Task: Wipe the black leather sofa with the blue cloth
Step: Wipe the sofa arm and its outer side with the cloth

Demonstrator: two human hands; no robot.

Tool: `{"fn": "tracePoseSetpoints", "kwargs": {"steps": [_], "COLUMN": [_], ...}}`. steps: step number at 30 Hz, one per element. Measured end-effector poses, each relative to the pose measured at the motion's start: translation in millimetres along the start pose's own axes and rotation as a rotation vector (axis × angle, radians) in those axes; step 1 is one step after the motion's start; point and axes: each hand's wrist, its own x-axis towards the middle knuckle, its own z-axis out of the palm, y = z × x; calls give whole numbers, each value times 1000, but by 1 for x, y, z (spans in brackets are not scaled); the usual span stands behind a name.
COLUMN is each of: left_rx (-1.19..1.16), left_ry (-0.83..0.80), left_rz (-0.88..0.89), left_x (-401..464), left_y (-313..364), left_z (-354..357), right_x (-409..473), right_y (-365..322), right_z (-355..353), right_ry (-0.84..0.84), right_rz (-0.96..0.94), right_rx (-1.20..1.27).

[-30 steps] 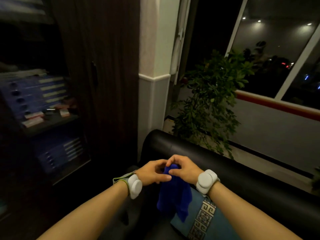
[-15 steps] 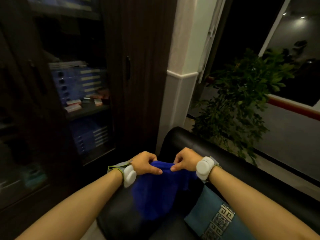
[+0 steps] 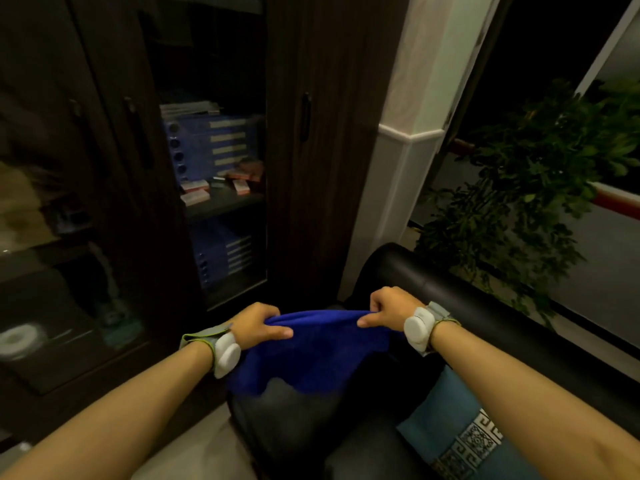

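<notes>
Head cam: both hands have the blue cloth (image 3: 311,355) stretched out between them; left hand (image 3: 258,325) pinches its top edge with curled fingers, right hand (image 3: 389,308) does the same at the other corner; cloth hangs over the arm end of the black leather sofa (image 3: 485,317); teal patterned cushion (image 3: 460,431) sits on the seat lower right; dark cabinet (image 3: 214,168) behind, leafy plant (image 3: 526,188) off right.

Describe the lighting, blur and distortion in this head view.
Head view: dim room; the blue cloth and both hands stay readable, the black sofa shows a soft sheen, the cabinet glass at left is smeared with reflections, and wide-angle bending curves the pillar.
</notes>
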Motion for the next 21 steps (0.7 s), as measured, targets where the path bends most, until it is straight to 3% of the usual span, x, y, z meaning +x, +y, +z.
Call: {"fn": "tracePoseSetpoints", "kwargs": {"steps": [5,9,18,21], "left_rx": [-431,-373,-706,-785], "left_ry": [68,130,402,416], "left_rz": [-167,-258,-388,-436], "left_x": [-9,1,39,55], "left_y": [-13,-30,-55,-57], "left_z": [13,16,1,3], "right_x": [27,49,96,109], "right_y": [4,9,44,49], "right_z": [22,37,37,34], "right_ry": [-166,-138,-188,-137], "right_rz": [-41,-11,-2,20], "right_rx": [65,42,-16,77]}}
